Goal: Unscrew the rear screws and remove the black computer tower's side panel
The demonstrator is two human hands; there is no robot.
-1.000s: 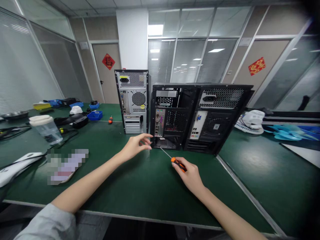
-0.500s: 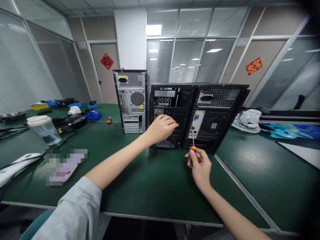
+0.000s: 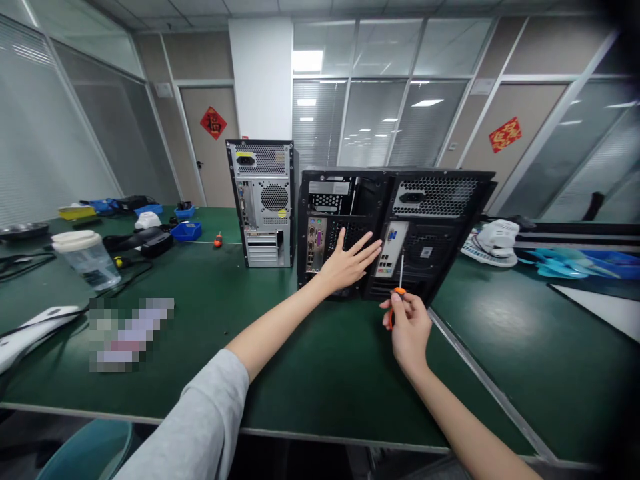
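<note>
Two black computer cases stand side by side on the green table [image 3: 310,373], rear panels facing me: one [image 3: 330,223] on the left, the other [image 3: 440,227] on the right. My left hand [image 3: 347,263] is spread flat against the lower rear of the left black case, fingers apart. My right hand [image 3: 410,327] grips an orange-handled screwdriver [image 3: 399,283] with its shaft pointing up, just in front of the right black case. A silver-backed tower [image 3: 263,200] stands to the left of them.
A clear plastic jar with a white lid [image 3: 87,259] and black cables lie at the left. Blue bins [image 3: 187,230] and a small orange tool [image 3: 217,240] sit further back. A white device [image 3: 495,241] rests at the right. A blurred flat item [image 3: 127,330] lies near the front left.
My left hand rose from the case's bottom corner and opened flat on its rear panel. My right hand swung the screwdriver from pointing left to upright and moved right.
</note>
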